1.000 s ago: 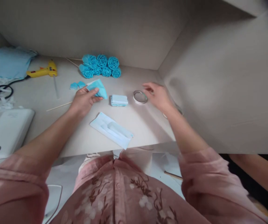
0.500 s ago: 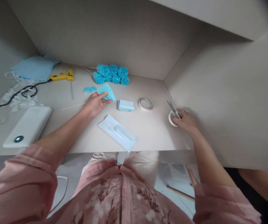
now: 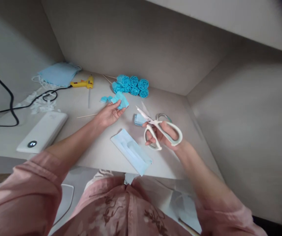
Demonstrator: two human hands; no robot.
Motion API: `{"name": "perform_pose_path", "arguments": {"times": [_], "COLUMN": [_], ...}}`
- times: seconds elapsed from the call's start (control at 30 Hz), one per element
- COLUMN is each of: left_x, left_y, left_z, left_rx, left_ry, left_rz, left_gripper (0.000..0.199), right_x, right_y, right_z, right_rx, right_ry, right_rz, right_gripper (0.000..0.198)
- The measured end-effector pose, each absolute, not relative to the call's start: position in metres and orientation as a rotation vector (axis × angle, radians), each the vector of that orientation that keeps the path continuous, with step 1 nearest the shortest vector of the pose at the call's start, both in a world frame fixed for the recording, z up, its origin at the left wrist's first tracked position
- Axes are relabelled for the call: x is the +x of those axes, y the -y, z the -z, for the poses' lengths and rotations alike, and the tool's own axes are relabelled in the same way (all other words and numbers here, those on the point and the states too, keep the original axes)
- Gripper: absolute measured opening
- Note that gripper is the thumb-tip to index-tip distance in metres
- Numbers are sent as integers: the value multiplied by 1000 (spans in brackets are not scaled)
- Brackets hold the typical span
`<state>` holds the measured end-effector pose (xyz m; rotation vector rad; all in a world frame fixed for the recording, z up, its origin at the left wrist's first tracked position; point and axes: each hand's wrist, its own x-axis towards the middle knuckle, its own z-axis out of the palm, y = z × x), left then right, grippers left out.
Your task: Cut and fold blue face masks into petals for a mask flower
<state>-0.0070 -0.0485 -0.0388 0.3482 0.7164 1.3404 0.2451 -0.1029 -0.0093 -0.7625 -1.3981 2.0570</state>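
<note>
While the blue fabric piece (image 3: pixel 120 100) is pinched in the left hand (image 3: pixel 109 114) at the counter's (image 3: pixel 86 137) centre, scissors (image 3: pixel 155 128) are gripped, blades parted, by the right hand (image 3: pixel 166 134) at 3 o'clock. Cutting appears pending; finished blue roses (image 3: pixel 131 86) lie at 12 o'clock.

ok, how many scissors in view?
1. The scissors are in the right hand, blades open, above the desk near the folded blue stack. The left hand holds blue fabric, no scissors.
</note>
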Motion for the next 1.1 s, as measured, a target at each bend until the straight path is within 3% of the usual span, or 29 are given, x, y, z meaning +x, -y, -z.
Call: {"name": "perform_pose_path", "arguments": {"times": [1.1], "left_x": [1], "left_y": [56], "left_z": [39], "left_rx": [404], "left_ry": [-711], "left_rz": [-1307], "left_gripper": [23], "right_x": [207], "right_y": [76], "right_z": [31], "right_rx": [-693], "right_ry": [1342], "right_rz": [-2115], "right_gripper": [63]}}
